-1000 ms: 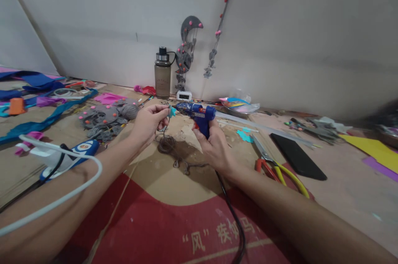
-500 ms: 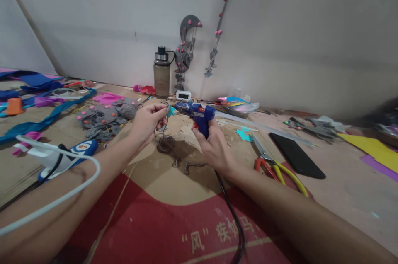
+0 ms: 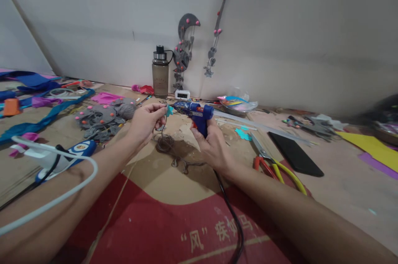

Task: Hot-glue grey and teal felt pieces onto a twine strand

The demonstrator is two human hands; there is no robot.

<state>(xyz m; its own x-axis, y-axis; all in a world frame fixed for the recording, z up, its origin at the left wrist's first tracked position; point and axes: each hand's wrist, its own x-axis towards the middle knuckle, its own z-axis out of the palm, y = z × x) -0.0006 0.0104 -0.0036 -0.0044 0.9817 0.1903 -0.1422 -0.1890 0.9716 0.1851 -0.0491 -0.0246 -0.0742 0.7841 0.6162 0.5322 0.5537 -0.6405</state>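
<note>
My left hand [image 3: 146, 122] pinches a small turquoise felt piece [image 3: 169, 110] between thumb and fingers. A thin grey-brown cord [image 3: 165, 143] runs down from those fingers to a loose coil on the table. My right hand [image 3: 214, 146] is wrapped round the handle of a blue hot glue gun [image 3: 195, 112], a finger near its orange trigger. The gun's nozzle points left and is right at the turquoise piece; whether they touch I cannot tell. More turquoise cut-outs [image 3: 243, 134] lie right of the gun.
Scissors [image 3: 264, 154] with red and yellow handles and a black phone [image 3: 295, 154] lie at right. A bottle [image 3: 160, 75] and a small white clock [image 3: 182, 95] stand by the wall. Grey felt pieces with pompoms [image 3: 96, 119] and a power strip [image 3: 81, 148] are at left.
The whole view has shifted slightly. Both hands keep the same hold, with the glue gun's nozzle still at the turquoise piece.
</note>
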